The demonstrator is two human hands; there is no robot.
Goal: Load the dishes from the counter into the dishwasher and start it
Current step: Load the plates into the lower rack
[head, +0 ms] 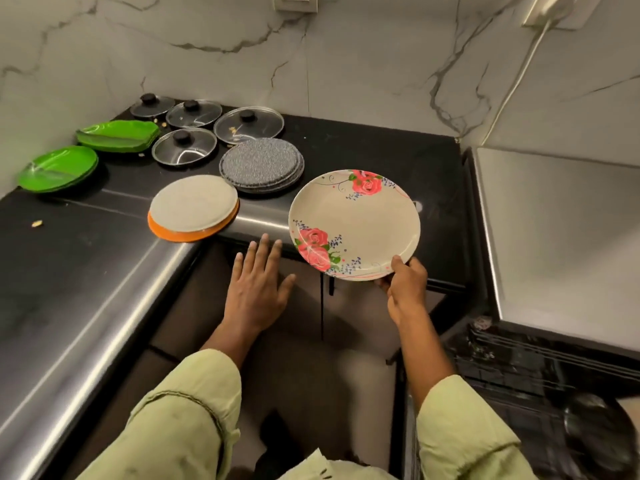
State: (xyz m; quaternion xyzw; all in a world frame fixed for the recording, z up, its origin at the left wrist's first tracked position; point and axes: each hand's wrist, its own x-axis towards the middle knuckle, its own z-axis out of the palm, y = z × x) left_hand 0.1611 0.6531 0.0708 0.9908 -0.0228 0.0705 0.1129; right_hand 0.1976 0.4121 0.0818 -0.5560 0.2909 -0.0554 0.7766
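My right hand (406, 285) grips the near rim of a cream plate with red roses (353, 220), held in the air over the counter's front edge. My left hand (258, 282) hovers open, fingers spread, just below the counter edge and holds nothing. On the black counter (363, 147) lie a grey plate on an orange one (194, 207), a stack of speckled grey plates (261, 164), two piles of green plates (59, 168) (117, 135) and several glass lids (185, 145). The open dishwasher rack (540, 372) is at the lower right.
The dishwasher's steel top (561, 223) stands right of the counter. A marble wall runs behind, with a socket (294, 1) and a white cable (512, 84). Crumbs (36, 223) lie on the left counter. Cabinet doors (311, 306) are below the counter edge.
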